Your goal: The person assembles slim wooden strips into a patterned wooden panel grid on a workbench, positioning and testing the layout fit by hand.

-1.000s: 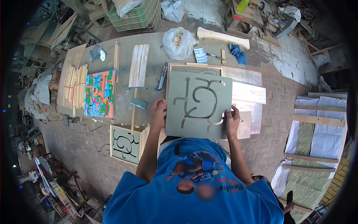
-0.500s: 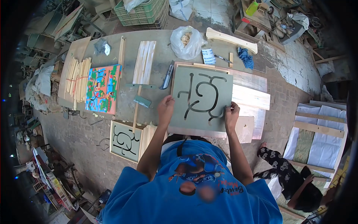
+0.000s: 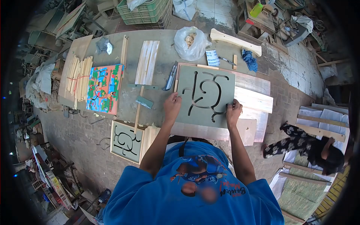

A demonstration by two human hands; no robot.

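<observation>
The grooved green board (image 3: 210,94) is gripped at opposite edges by the left hand (image 3: 173,106) and right hand (image 3: 234,112). Both are half closed.

- Two bare hands of the person: one left hand (image 3: 172,107), one right hand (image 3: 233,112).
- Two panels with curved slots: one grey-green panel (image 3: 208,95) between the hands, one framed panel (image 3: 122,138) at near left.
- One other person (image 3: 307,144), at right.
- One worktable (image 3: 161,48).
- One painted board (image 3: 105,88), at left.
- One bundle of thin sticks (image 3: 79,80), too crowded to count singly.
- One cutter knife (image 3: 171,76).
- One plastic bag (image 3: 190,43) on the worktable's far side.
- One printed sheet (image 3: 212,58).
- One blue cloth (image 3: 249,60), far right.
- One long curved wooden piece (image 3: 236,42), far right.
- One small green block (image 3: 144,102), left of the hands.
</observation>
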